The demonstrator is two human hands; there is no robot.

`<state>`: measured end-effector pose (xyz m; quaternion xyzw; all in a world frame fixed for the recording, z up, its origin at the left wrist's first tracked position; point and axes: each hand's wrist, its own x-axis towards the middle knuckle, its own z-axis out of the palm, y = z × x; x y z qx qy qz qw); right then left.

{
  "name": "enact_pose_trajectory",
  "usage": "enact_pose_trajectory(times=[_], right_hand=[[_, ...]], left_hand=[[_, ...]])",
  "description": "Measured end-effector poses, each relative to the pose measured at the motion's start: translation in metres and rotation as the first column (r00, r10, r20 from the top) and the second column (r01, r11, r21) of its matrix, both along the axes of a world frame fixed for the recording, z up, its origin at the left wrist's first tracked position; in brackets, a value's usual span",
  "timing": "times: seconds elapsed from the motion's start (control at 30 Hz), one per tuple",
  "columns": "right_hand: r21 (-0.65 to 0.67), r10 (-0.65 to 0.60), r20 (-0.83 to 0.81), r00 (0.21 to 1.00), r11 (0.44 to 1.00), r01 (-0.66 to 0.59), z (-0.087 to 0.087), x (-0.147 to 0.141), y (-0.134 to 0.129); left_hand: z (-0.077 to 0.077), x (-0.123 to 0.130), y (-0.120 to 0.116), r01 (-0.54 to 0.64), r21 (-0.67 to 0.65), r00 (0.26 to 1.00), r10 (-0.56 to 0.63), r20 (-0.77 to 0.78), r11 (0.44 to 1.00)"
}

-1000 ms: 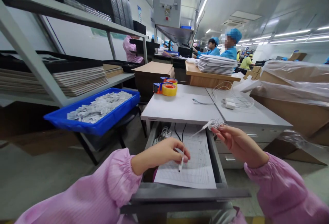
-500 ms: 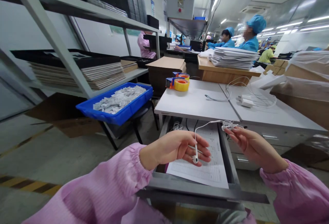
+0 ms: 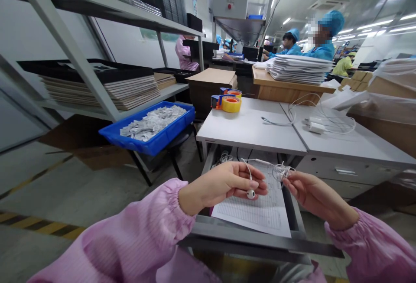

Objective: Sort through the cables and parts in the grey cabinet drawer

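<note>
A pair of white wired earphones stretches between my hands above an open drawer [image 3: 297, 226]. In my left hand [image 3: 232, 181], palm turned up, the thumb presses an earbud [image 3: 250, 194] against the fingers, with its round head showing below the thumb. My right hand [image 3: 312, 190] pinches the bunched earphone cable [image 3: 281, 171] between thumb and fingertips. A thin length of cable runs from the bunch across to the earbud. Beneath both hands, a printed form sheet [image 3: 256, 220] lies in the drawer. The far earbud cannot be made out within the bunch.
Yellow tape rolls in dispensers [image 3: 230, 103], a grey cable [image 3: 276, 121] and a white charger [image 3: 315, 126] lie on the white desk [image 3: 250, 131]. To the left, a blue tray [image 3: 146, 146] holds small packets beside a metal rack [image 3: 81, 75]. Co-workers [image 3: 323, 49] sit beyond stacked white sheets [image 3: 299, 69].
My left thumb has closed onto the earbud, which hung across the open fingers before. My right hand has come slightly left and lower with the bunched cable. The view has shifted a little.
</note>
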<state>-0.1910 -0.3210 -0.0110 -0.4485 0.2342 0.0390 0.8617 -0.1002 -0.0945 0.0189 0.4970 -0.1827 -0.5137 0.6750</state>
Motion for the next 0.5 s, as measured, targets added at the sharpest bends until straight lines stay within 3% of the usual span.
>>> enact_pose_trajectory(times=[0.33,0.5], right_hand=[[0.140,0.246,-0.015,0.969,0.960,-0.242,0.003,-0.009,0.025],[0.063,0.287,0.089,0.954,0.954,-0.293,0.005,-0.013,0.034]], left_hand=[[-0.004,-0.004,-0.007,-0.030,0.012,0.997,0.029,0.078,0.999],[-0.002,-0.012,-0.008,0.002,0.020,0.980,-0.006,0.198,1.000]])
